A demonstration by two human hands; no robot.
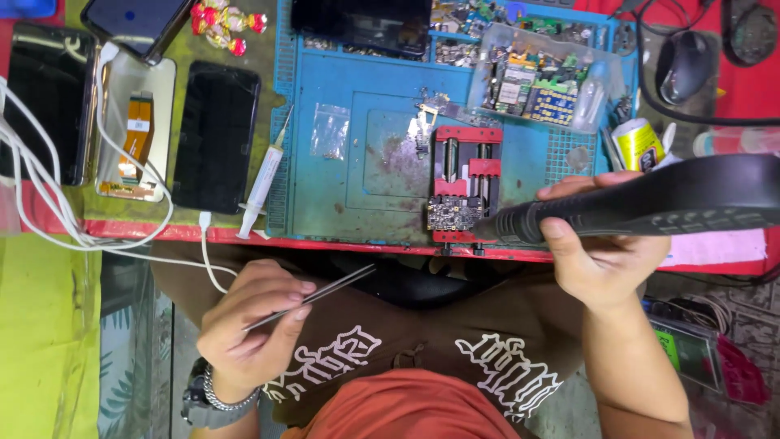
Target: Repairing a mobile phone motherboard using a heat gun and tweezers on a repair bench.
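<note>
Clear parts box (543,80) — circuit boards (536,91) inside

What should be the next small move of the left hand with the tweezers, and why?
Probably bring the thin metal tweezers in the left hand up to the small dark circuit board clamped in the red holder. The right hand already aims the black hot-air nozzle there, while the tweezers wait over the lap.

Bare arms, chunky dark wristwatch (197,400) plus a silver chain bracelet (230,397) on the left wrist, orange shirt (406,406), brown shorts (422,333) with white gothic-style lettering.
</note>
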